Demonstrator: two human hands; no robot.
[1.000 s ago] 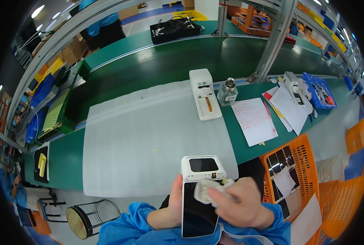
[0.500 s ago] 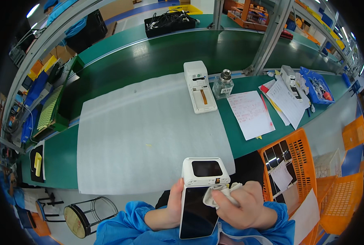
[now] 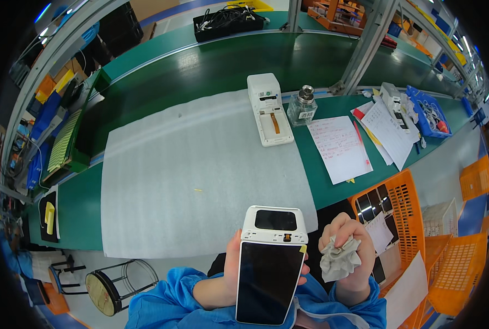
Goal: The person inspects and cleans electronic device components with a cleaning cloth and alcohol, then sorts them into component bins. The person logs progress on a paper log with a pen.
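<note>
My left hand (image 3: 231,271) holds a white device with a large black screen (image 3: 270,282), its thumb along the left edge and fingertips showing at the right edge. A smaller dark window sits in the white top end, and a small yellow tab (image 3: 303,249) lies at the screen's upper right corner. My right hand (image 3: 367,260) is closed round a crumpled pale cloth (image 3: 340,260), off to the right of the device and apart from it. Beyond, a similar white housing (image 3: 270,101) with an orange-brown ribbon cable lies on the far right of the pale sheet (image 3: 184,181).
A glass bottle with a metal cap (image 3: 302,107) stands beside the housing. Written sheets (image 3: 340,151) and a blue bin of cables (image 3: 428,112) lie to the right. An orange crate (image 3: 403,205) holding dark panels stands at my right. A round stool (image 3: 103,295) is at lower left.
My right hand has drawn the cloth off the device's screen and moved right and up. The device stays in my left hand, turned slightly, and the yellow tab at its corner now shows.
</note>
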